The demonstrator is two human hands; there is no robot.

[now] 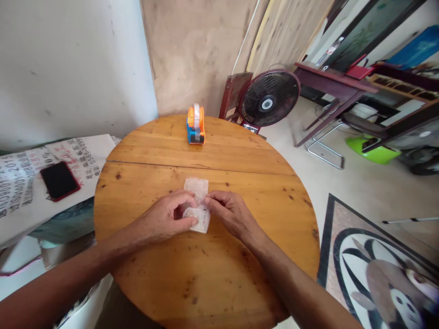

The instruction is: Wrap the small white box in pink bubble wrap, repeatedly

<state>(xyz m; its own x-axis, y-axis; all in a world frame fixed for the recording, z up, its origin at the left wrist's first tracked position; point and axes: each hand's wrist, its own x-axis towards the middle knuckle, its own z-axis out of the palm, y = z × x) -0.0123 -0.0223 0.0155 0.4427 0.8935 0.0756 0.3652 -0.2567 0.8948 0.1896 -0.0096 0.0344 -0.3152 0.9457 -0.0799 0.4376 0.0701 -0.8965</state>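
A small piece of translucent bubble wrap (197, 186) lies on the round wooden table (206, 274), between my two hands. Its near part looks folded over something pale that I cannot make out. My left hand (173, 212) holds the wrap from the left, thumb on the near part and fingers curled at its middle. From the right, my right hand (228, 208) pinches the wrap's edge between thumb and forefinger. Beyond them, near the table's far edge, stands an orange and blue tape dispenser (196, 124) with a roll of clear tape.
A black phone (60, 180) rests on a printed white sack (98, 155) left of the table. Behind the table's right side are a fan (269, 103) and a wooden chair (235, 93). A dark red table (339, 77) stands farther right, above a green basin (372, 151).
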